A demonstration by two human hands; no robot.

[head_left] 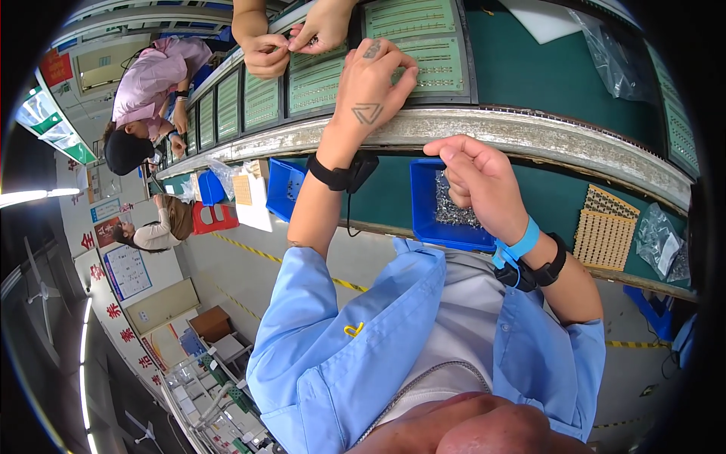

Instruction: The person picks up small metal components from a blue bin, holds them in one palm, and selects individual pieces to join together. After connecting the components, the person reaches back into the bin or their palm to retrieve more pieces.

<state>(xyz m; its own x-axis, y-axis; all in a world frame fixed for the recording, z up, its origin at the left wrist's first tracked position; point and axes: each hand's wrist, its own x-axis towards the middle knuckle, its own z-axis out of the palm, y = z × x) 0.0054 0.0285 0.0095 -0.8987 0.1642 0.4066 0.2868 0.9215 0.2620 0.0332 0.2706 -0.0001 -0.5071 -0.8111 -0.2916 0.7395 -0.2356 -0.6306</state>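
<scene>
carrier: green bench top [548, 198] | landmark: blue bin [456, 237] holding small metal parts | bin's left: second blue bin [279, 180] | bin's right: tan boards [606, 233], then crumpled clear bag [656, 240] | beyond bin, past metal rail [529, 132]: far green surface [522, 76], framed green boards [432, 64], white sheet [543, 19], another clear bag [614, 64]

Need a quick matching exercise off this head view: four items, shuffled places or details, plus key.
Items:
1. left hand
2. metal parts
3. right hand
4. tan panels

Places or details:
A. beside a clear bag
B. over a green board
C. light blue strap at its wrist
D. in a blue bin

Pairs: 1-B, 2-D, 3-C, 4-A
</scene>
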